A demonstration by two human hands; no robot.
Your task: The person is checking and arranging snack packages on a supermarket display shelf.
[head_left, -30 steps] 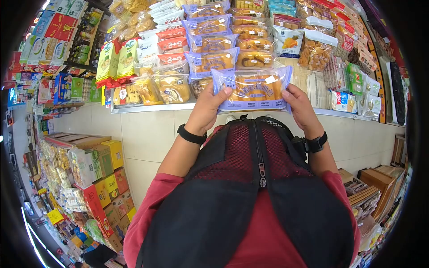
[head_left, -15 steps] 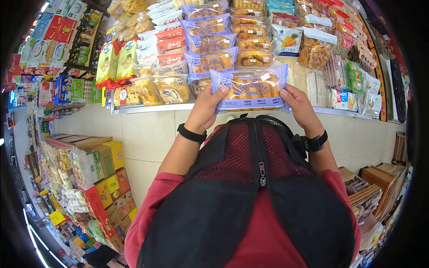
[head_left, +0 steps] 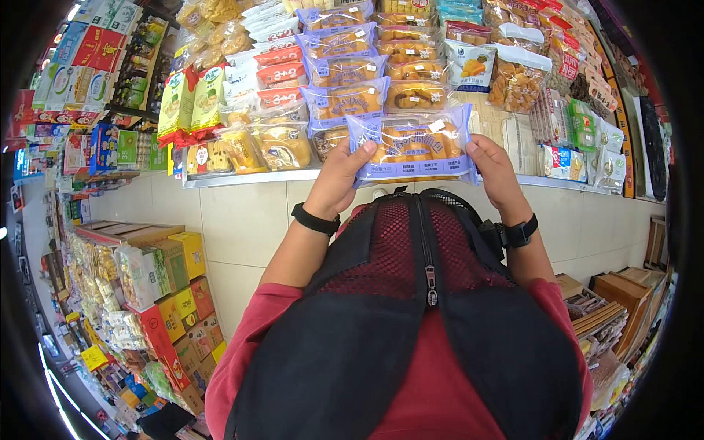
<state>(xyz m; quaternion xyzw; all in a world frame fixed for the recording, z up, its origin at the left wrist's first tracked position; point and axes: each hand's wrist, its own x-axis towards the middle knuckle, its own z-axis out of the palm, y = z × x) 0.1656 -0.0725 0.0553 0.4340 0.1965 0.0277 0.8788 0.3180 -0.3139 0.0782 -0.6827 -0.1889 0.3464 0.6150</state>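
Observation:
A purple-and-clear packet of bread rolls [head_left: 414,147] is held level in front of me, over the front edge of the display shelf [head_left: 257,178]. My left hand [head_left: 343,172] is closed on its left end, thumb on top of the wrapper. At the right end, my right hand [head_left: 495,169] grips the packet's edge, with the thumb above and the other fingers mostly hidden. Just behind it, a column of similar purple bread packets [head_left: 345,103] lies on the shelf, beside brown bread packets [head_left: 416,95] in clear wrap.
Green-and-red snack bags [head_left: 192,103] stand at the shelf's left, and bagged snacks [head_left: 519,77] lie to the right. Stacked cartons [head_left: 180,293] line the left side. Wooden boxes [head_left: 620,301] stand behind at lower right. A black mesh bag [head_left: 396,249] hangs on my chest.
The packet's face has tilted slightly and its printing shows more clearly. My right thumb has shifted a little outward along the packet's edge. Everything else looks the same.

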